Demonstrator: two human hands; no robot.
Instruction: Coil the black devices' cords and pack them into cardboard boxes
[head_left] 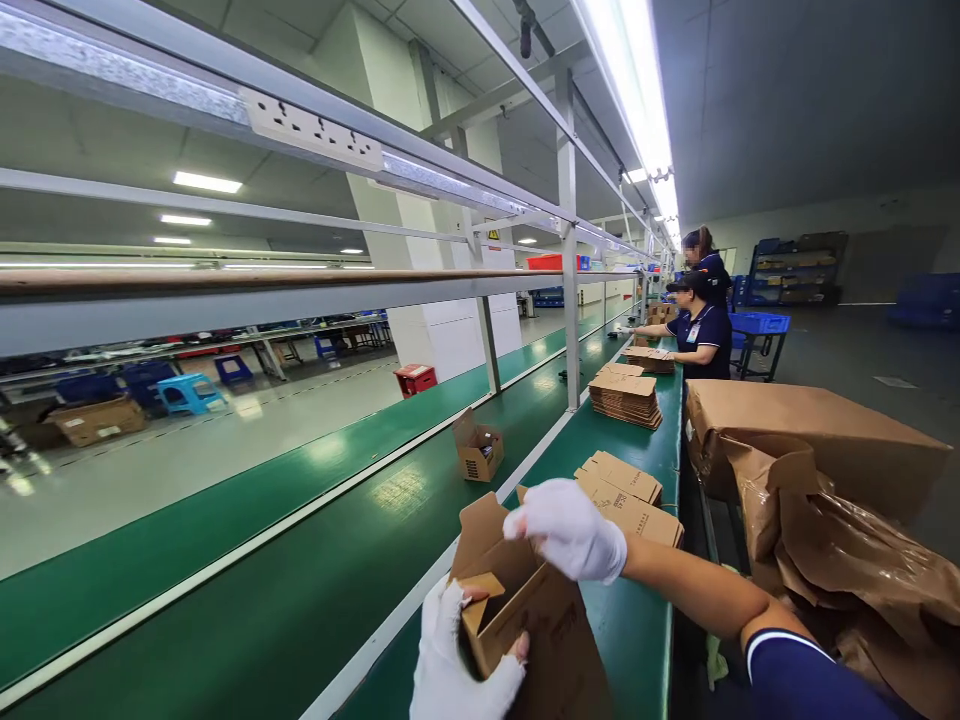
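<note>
A partly folded brown cardboard box [555, 635] is in front of me at the near end of the green bench, its flaps raised. My left hand [457, 650], in a white glove with bare fingertips, grips the box's near left end between thumb and fingers. My right hand [570, 530], gloved the same way, is at the box's far upper edge by a raised flap. Its fingers are curled together; whether they pinch the cardboard is hidden. Just beyond lie flat printed cartons [630, 500] on the bench.
An open small box [481, 455] with dark contents stands on the green conveyor belt [337, 560]. A stack of flat cartons [624, 395] lies farther along. Co-workers [701, 325] stand down the line. At right are a large carton [810, 420] and crumpled brown wrapping [862, 560]. A metal post [570, 320] rises beside the belt.
</note>
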